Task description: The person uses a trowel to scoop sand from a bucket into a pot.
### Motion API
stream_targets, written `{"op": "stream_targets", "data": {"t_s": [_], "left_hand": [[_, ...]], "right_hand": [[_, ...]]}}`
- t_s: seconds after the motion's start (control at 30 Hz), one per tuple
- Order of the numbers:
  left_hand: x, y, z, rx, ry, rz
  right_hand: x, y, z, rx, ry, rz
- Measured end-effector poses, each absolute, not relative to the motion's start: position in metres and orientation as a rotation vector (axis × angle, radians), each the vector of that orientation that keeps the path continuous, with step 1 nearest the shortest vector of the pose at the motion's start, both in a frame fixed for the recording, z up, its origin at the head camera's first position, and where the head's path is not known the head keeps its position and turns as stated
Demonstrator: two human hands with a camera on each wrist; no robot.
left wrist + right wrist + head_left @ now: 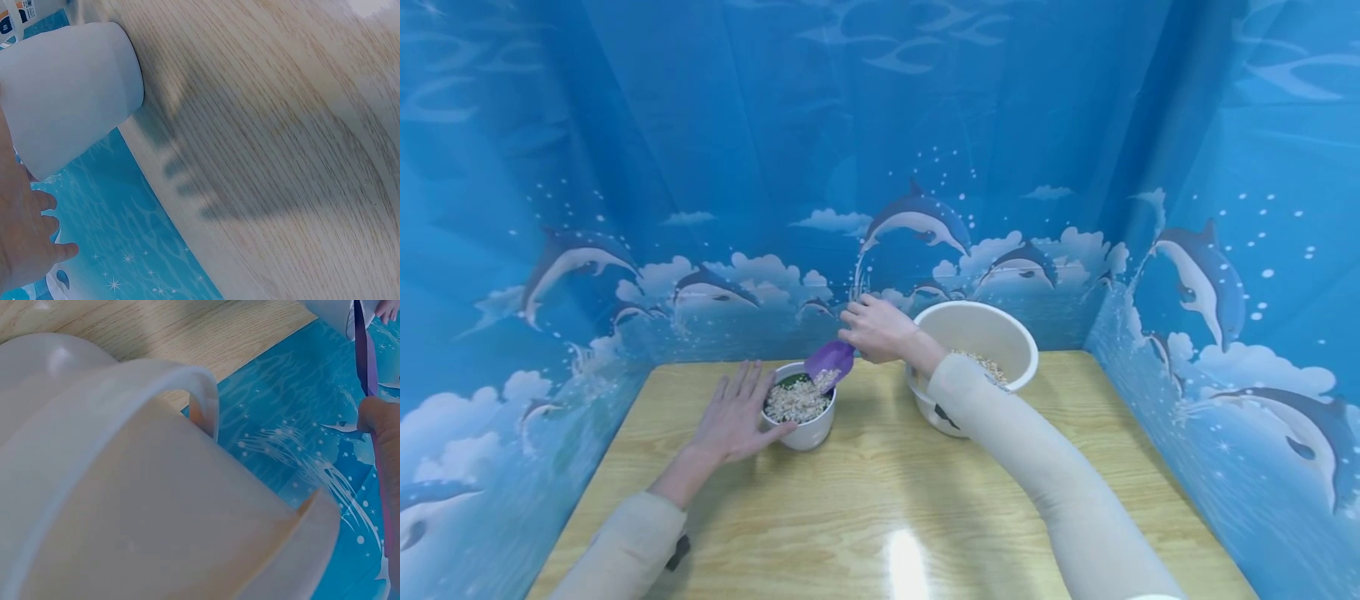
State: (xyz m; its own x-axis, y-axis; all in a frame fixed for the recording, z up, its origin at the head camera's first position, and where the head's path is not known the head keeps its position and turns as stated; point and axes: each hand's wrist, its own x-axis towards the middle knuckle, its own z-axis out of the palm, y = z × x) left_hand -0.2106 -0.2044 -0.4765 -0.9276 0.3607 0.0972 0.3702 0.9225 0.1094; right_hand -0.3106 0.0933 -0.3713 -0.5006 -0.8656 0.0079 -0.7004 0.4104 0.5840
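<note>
In the head view a small white pot point(811, 435) stands on the table, with pale grains point(795, 402) and some dark green inside. My left hand point(737, 419) rests against its left side, fingers straight and thumb along the near rim. My right hand point(880, 329) grips a purple scoop point(830, 362) by its handle, tipped down over the pot's rim with grains at its lip. The right wrist view shows the scoop point(365, 359) edge-on in the right hand point(382, 428). In the left wrist view the pot point(75, 94) hides part of the left hand point(22, 231).
A larger white bucket point(942, 417) stands right of the pot, with grains point(988, 367) in its bottom; my right forearm crosses its near side. Blue dolphin-print sheeting point(760, 167) rises behind the wooden table point(820, 525) and along both sides.
</note>
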Motion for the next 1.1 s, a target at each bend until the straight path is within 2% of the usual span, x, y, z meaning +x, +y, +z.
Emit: {"op": "stream_targets", "data": {"t_s": [1.1], "left_hand": [[-0.2116, -0.2043, -0.4778, -0.571, -2.992, -0.189]], "right_hand": [[-0.3094, 0.092, -0.367, 1.362, -2.19, -0.74]]}}
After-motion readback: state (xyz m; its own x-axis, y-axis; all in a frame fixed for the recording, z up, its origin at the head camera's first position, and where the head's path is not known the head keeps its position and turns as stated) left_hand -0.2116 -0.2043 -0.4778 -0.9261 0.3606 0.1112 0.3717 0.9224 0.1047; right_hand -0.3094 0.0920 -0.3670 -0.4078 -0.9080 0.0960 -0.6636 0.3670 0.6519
